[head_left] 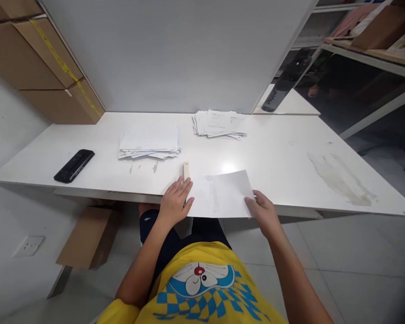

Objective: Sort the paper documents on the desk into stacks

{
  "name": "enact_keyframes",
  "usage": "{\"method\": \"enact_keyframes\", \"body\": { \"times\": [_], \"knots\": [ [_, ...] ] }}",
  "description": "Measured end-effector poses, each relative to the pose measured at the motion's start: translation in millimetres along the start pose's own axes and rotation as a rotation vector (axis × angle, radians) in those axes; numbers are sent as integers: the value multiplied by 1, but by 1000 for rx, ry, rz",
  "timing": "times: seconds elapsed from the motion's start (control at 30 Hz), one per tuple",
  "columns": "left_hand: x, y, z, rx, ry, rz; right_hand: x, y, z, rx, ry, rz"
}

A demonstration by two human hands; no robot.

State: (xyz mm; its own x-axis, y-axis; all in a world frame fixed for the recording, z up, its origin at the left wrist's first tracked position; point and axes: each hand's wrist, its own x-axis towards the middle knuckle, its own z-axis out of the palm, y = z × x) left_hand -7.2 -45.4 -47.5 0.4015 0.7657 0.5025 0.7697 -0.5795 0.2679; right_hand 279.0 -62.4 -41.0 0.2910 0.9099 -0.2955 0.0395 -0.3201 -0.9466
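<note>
A white desk (pixel 273 144) is shown, on which 2 paper stacks, 1 left (pixel 150 137) and 1 right (pixel 219 122), are placed; 1 printed sheet (pixel 231 193) is held over the near edge, its right side pinched by the right hand (pixel 261 208); the left hand (pixel 175 202), set apart, is laid with fingers extended on the cream stapler (pixel 186 168), which is positioned beside the sheet's left edge.

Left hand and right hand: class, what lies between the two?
White printed paper lies between the left hand and the right hand, which grips its edge, as the head view shows.
</note>
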Motion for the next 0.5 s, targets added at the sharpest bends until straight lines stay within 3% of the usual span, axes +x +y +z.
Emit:
{"method": "enact_keyframes", "body": {
  "times": [0.1,0.27,0.4,0.5],
  "knots": [
    [-4,-9,11,15,-2,52,2,-2,0,6,1,5],
    [-14,-2,18,9,-76,-19,24,3,-4,33,23,-66],
    [-5,3,2,19,-101,1,67,-9,-13,-5,7,-192],
    [10,-12,-13,55,-53,27,113,-29,-15,-15,116,-332]
  ]
}}
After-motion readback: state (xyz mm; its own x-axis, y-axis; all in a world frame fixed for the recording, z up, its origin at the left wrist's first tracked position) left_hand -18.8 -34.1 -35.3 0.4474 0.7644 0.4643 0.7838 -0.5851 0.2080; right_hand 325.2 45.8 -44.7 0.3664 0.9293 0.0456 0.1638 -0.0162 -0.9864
